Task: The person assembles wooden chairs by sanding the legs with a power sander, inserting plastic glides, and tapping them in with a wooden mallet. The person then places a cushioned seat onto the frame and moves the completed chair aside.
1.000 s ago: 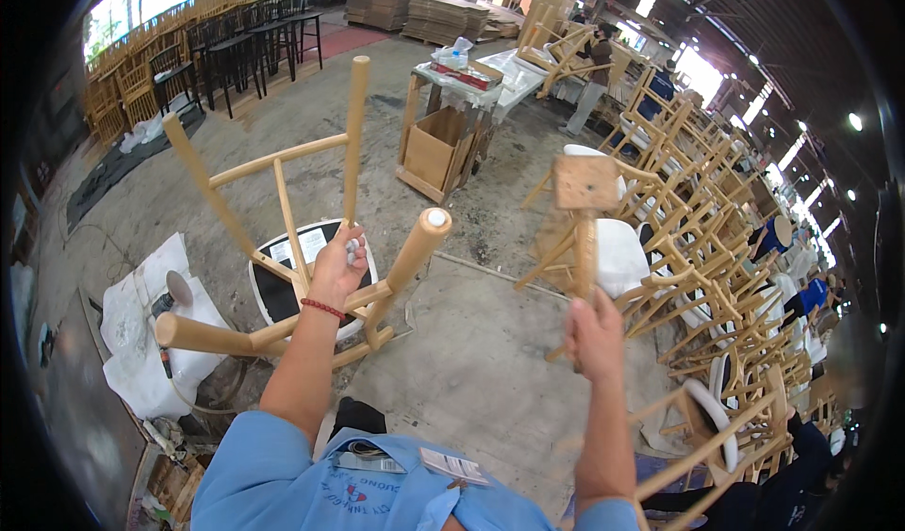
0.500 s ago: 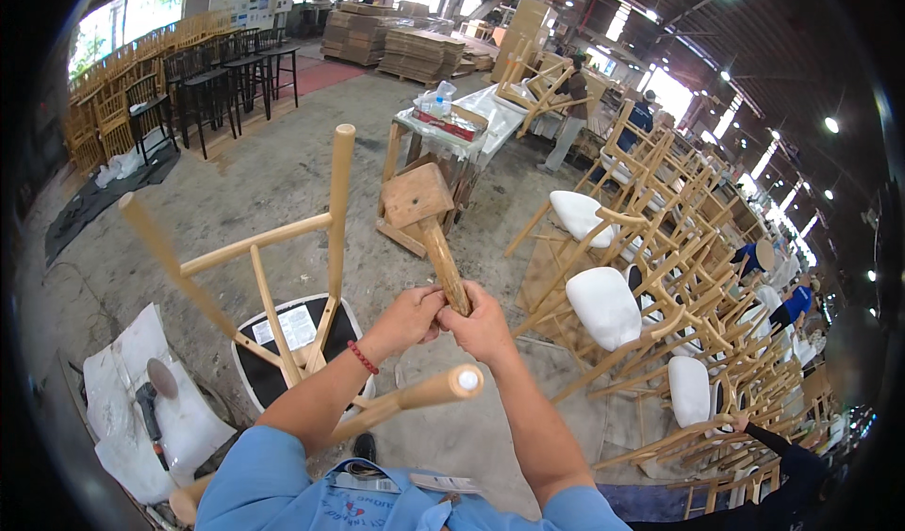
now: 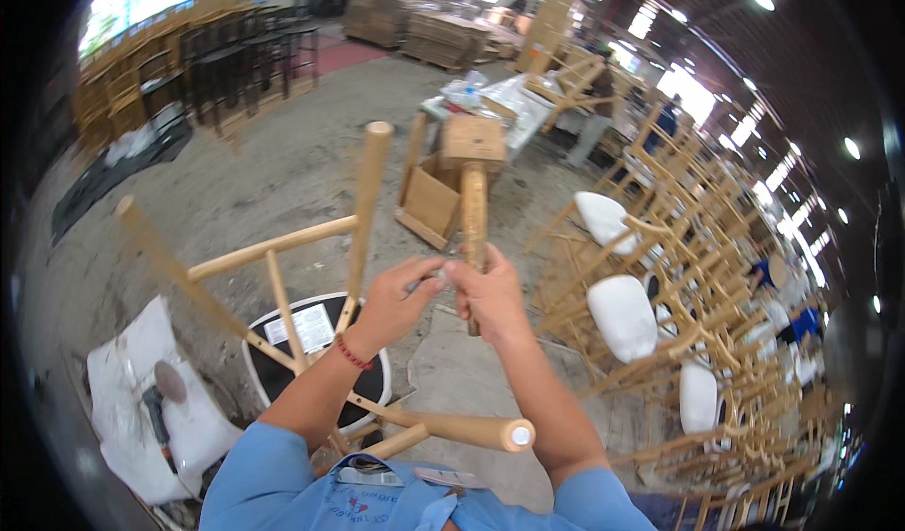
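Note:
My right hand point(image 3: 488, 295) is wrapped round the handle of a wooden mallet point(image 3: 474, 145), whose blocky head points up and away from me. Beside it, my left hand point(image 3: 391, 305) is closed in a pinch close to the right fingers. A small greyish thing seems to be at its fingertips, too small to name. Before me an upside-down wooden chair point(image 3: 273, 248) has its legs up, its dark seat underside point(image 3: 368, 371) showing a white label point(image 3: 300, 333). The leg nearest me ends in a round white tip point(image 3: 520, 436), below my hands.
A white padded sheet point(image 3: 123, 408) at left carries an angle grinder point(image 3: 156, 413). Many wooden chairs with white-covered seats point(image 3: 622, 319) crowd the right. Ahead stand a table point(image 3: 528, 102) and a cardboard box point(image 3: 434, 196). Dark stools point(image 3: 226, 74) line the far left; a person point(image 3: 665, 121) stands beyond.
The mallet has swung from leaning left to nearly upright in my right hand. My left hand has drawn slightly apart from the handle. The whole view has shifted, with surroundings sliding right.

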Tool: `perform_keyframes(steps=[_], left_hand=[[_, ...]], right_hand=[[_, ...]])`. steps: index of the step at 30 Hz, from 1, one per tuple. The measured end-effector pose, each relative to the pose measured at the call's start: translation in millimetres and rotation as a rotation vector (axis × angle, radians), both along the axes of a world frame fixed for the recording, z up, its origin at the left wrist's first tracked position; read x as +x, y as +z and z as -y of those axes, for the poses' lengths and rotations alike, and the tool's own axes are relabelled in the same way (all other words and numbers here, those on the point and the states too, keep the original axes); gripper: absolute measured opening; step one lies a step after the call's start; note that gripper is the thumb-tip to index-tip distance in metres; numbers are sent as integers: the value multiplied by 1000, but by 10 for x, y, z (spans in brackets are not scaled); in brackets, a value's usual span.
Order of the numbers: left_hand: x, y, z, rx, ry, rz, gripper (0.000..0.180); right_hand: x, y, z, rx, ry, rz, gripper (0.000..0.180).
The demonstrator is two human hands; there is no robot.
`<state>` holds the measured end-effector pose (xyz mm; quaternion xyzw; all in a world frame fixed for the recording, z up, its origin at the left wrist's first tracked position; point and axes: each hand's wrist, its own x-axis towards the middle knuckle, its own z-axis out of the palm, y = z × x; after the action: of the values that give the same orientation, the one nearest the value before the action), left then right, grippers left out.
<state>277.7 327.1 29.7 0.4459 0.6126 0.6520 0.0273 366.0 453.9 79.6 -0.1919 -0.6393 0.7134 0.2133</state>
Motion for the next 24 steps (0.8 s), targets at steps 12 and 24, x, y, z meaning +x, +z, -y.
perform_keyframes(steps=[12,24], left_hand=[[-1908,584,-157,45,498,-130,35],[-2412,665,-402,-78,-84,418,39]], right_hand=[[-423,409,-90,13,70,-69,20],[-346,500,-199,366,84,36,38]])
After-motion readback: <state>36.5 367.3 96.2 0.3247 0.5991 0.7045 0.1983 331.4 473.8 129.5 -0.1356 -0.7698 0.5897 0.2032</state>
